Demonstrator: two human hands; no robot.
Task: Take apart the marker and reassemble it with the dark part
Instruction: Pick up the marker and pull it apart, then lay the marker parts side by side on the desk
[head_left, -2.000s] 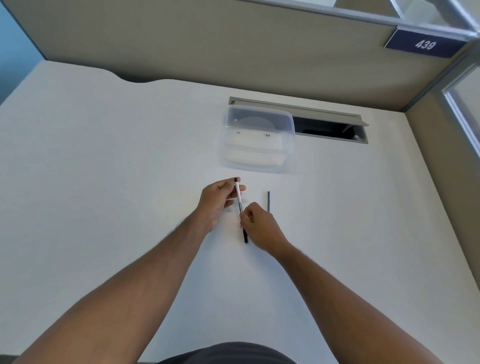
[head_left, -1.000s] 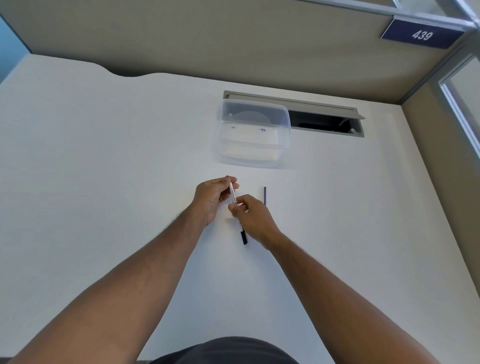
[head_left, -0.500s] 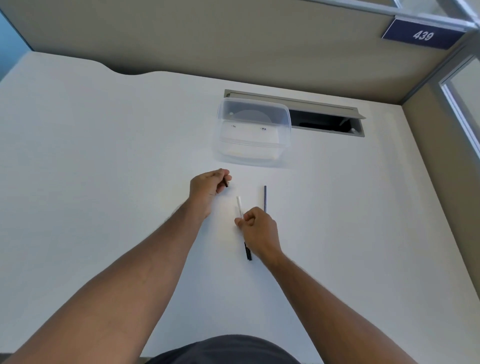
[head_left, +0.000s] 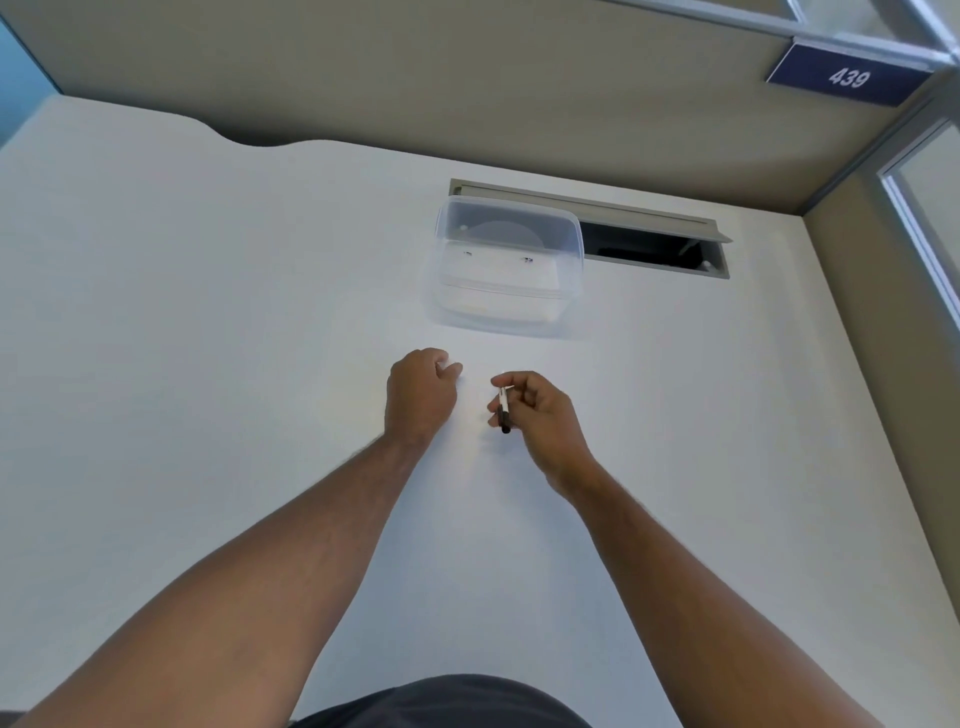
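marker (head_left: 503, 410) in right hand (head_left: 545, 415)

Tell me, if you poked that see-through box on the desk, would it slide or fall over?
Probably slide. The clear plastic box looks thin and nearly empty, so it is likely light. It is low and wide, so it should not tip easily. The white desk looks smooth, so a gentle push would likely move it.
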